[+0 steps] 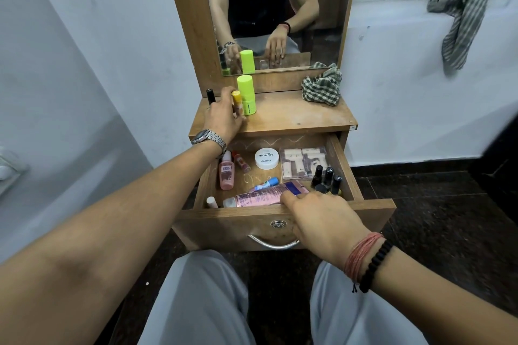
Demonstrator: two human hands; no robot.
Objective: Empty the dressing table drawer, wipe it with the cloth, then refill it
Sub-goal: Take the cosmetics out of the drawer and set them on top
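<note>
- Our left hand point(224, 115) is up on the table point(280, 117), fingers curled round a small yellow-capped tube point(236, 101), standing it upright just left of the lime-green stick point(246, 95). Likely parking emptied items in a tight row at the far left so the rest of the top stays free.
- A black-capped tube point(210, 96) stands just beyond that hand, against the mirror frame. Same cluster.
- Our right hand point(319, 213) reaches over the front edge of the open drawer point(344, 165), fingers bent down onto the pink tube point(260, 196) lying along the front wall. We can't tell whether the fingers have closed round it or only touch it; fingertips are hidden behind the hand.
- Judgement: two hands working in parallel, one placing, one fetching, to speed up emptying.
- Still in the drawer, beyond the right hand: blue-capped tube point(267, 183), white nail polish remover tub point(266, 158), clear box of rollers point(304, 162). Just right of the hand: black nail polish bottles point(328, 176) in the corner.
- Left of the right hand: pink spray bottle point(226, 172), small red tube point(241, 162), white-capped item point(212, 202) in the near corner.
- Checked cloth point(322, 87) sits bunched at the back right of the table, well apart from both hands; staged for the wipe, not needed yet.
- Emptying is early: most contents remain.
</note>
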